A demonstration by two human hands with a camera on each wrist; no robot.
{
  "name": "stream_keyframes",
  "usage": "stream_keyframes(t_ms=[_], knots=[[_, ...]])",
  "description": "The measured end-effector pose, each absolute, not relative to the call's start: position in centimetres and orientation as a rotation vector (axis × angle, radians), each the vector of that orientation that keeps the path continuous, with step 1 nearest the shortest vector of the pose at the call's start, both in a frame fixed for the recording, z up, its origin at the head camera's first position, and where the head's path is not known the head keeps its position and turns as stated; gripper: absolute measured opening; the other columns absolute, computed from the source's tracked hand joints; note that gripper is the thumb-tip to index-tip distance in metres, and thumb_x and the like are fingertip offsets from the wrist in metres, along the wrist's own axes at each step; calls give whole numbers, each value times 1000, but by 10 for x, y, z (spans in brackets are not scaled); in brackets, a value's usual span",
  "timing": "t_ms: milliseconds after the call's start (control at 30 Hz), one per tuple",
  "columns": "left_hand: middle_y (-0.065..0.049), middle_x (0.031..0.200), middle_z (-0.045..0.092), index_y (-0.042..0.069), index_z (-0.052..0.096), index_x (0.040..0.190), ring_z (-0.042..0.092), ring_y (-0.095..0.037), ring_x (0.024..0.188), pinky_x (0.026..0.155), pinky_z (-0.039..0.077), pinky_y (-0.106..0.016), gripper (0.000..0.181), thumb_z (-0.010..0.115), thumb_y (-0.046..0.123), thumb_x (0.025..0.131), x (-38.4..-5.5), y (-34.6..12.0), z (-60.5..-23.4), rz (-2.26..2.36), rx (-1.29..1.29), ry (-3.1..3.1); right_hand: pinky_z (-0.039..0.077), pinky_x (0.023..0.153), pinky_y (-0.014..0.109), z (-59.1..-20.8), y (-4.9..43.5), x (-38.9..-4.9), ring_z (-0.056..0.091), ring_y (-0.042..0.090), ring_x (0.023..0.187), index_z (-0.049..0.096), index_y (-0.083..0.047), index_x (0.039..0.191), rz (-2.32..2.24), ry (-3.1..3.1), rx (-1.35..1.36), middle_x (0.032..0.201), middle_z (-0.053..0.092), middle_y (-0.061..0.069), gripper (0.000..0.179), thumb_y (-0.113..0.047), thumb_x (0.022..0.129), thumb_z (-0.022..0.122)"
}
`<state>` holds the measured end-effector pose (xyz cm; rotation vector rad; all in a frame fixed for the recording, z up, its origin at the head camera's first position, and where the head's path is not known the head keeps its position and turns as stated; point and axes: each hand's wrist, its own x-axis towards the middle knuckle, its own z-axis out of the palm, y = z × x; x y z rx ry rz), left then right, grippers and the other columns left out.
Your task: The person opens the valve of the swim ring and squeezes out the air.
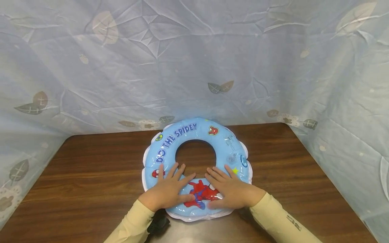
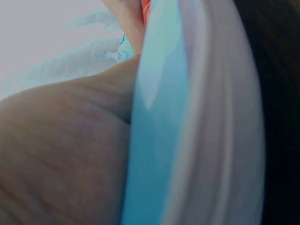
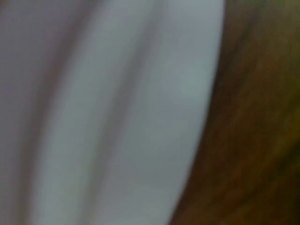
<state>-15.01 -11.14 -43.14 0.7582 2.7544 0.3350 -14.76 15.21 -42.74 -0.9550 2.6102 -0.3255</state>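
While your left hand (image 1: 165, 192) lies on the near left part of the blue swim ring (image 1: 202, 130), your right hand (image 1: 234, 192) rests on the near right part. Fingers of both hands are spread, pointing away from you; you pinch nothing. Your left thumb touches the red cartoon figure (image 1: 202, 194) printed between your hands; your right thumb is just beside it. You've got the ring flat on the brown bench (image 1: 91, 175), around its middle, far edge close to the leaf-print cloth (image 1: 182, 67); can't tell if they touch. Blue lettering (image 1: 176, 140) runs along its far left, a green star (image 1: 235, 170) near your right fingers. Black object (image 1: 159, 224) sits by your left wrist. Right wrist view: blurred white edge over wood.
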Motion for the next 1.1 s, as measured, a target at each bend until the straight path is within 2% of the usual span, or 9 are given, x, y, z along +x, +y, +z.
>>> stream_keyframes(t_ms=[1100], knots=[[-17, 169, 27, 28, 44, 159, 12, -44, 157, 116, -6, -76, 75, 60, 64, 95, -149, -110, -432, 297, 762, 2763, -3, 125, 61, -432, 153, -148, 10, 35, 159, 29, -6, 163, -317, 2625, -962, 172, 19, 14, 97, -70, 94, 55]])
